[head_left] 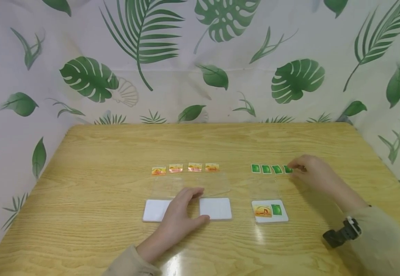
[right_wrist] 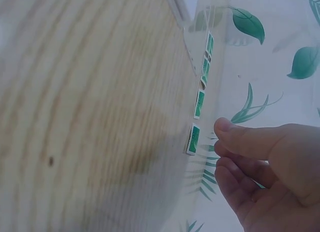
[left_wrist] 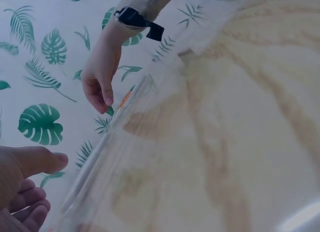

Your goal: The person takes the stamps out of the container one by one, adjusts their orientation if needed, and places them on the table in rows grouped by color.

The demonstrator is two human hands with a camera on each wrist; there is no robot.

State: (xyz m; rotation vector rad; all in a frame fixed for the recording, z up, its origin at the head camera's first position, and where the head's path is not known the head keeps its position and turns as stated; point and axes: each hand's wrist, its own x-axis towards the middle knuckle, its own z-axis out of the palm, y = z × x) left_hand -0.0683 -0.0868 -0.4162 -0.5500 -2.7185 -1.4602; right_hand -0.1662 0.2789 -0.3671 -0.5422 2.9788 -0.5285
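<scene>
Now right hand [head_left: 310,172] fingertips touching green sticker [head_left: 287,169]; left hand [head_left: 182,214] flat on white card [head_left: 155,210].

A staged recording booth: a leaf-print curtain [head_left: 200,61] encloses a bare wooden table [head_left: 82,237].

I see four small green square tiles [head_left: 271,169], four orange-and-yellow picture tiles [head_left: 185,168], white rectangular cards [head_left: 215,208], a light wooden bench [head_left: 100,161] and a green-leaf-print white backdrop [head_left: 93,76].
</scene>
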